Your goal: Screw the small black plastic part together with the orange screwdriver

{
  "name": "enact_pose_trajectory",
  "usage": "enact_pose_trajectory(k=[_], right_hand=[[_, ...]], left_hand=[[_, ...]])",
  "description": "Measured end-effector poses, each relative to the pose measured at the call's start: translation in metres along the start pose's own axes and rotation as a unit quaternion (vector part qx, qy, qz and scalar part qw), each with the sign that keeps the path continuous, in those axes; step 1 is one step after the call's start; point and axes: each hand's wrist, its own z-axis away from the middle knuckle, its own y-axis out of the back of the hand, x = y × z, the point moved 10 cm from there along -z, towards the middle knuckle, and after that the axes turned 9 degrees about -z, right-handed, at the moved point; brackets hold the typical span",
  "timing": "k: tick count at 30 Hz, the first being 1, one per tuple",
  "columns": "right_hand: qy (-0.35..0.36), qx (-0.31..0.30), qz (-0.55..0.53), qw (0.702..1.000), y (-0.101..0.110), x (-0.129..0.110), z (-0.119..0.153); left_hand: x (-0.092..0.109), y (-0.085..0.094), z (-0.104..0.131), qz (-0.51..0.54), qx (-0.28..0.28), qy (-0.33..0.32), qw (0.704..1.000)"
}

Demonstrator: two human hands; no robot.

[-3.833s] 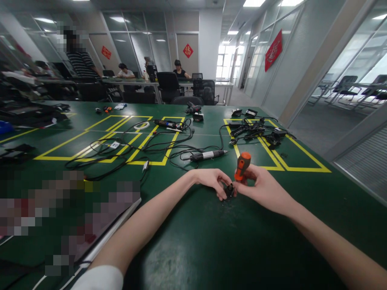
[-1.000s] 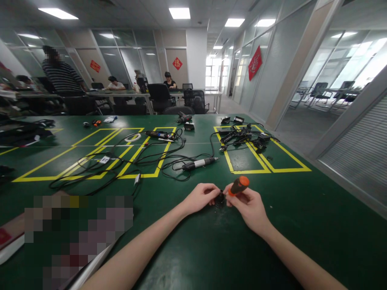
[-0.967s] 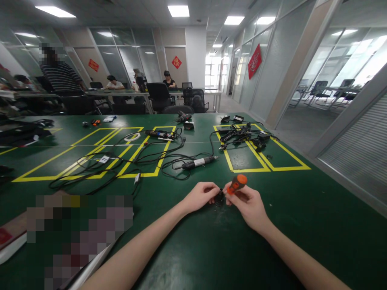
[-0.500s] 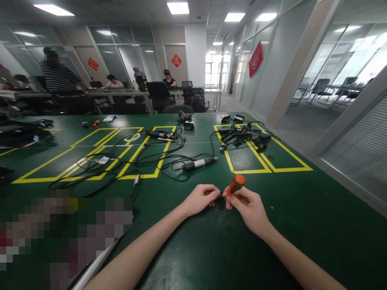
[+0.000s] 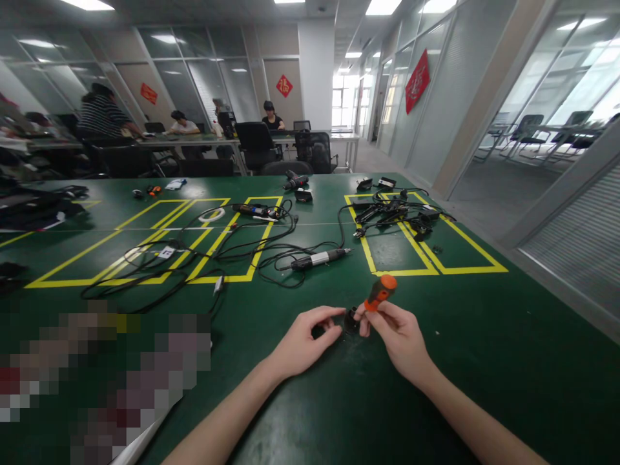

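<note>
My right hand (image 5: 400,332) is closed around a short screwdriver (image 5: 381,292) with an orange and dark grey handle, its orange end pointing up and slightly right. The screwdriver's shaft is hidden by the fingers. Just left of those fingers a small round black part (image 5: 351,321) stands on the green table (image 5: 310,387); my right fingertips touch or nearly touch it. My left hand (image 5: 307,339) rests at the part's left side, thumb and index finger parted in a curve, with nothing between them.
An electric screwdriver (image 5: 320,259) with a looped black cable lies ahead. Tangled black parts (image 5: 387,210) sit within yellow tape outlines at right. A cordless drill (image 5: 295,181) is at the far edge. People work at a table behind; the lower left is pixelated.
My left hand has let go of the black part and drawn back left, its thumb and index finger opening. My right hand keeps the screwdriver in nearly the same place.
</note>
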Motion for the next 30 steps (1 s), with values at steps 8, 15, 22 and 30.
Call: enact_pose_trajectory(k=[8,15,22,30], right_hand=[[-0.008,0.019,0.004,1.000,0.007,0.009,0.003],[0.014,-0.022,0.061,0.998,0.004,0.005,0.006],[0.031,0.021,0.064,0.997,0.011,0.000,0.005],[0.050,0.022,0.043,0.998,0.010,-0.009,-0.005]], left_hand=[[0.026,-0.005,0.006,-0.229,0.024,-0.143,0.963],[0.026,-0.009,0.006,-0.288,0.004,-0.181,0.940],[0.027,-0.008,0.012,-0.304,-0.016,-0.180,0.936],[0.029,-0.006,0.013,-0.306,-0.004,-0.176,0.935]])
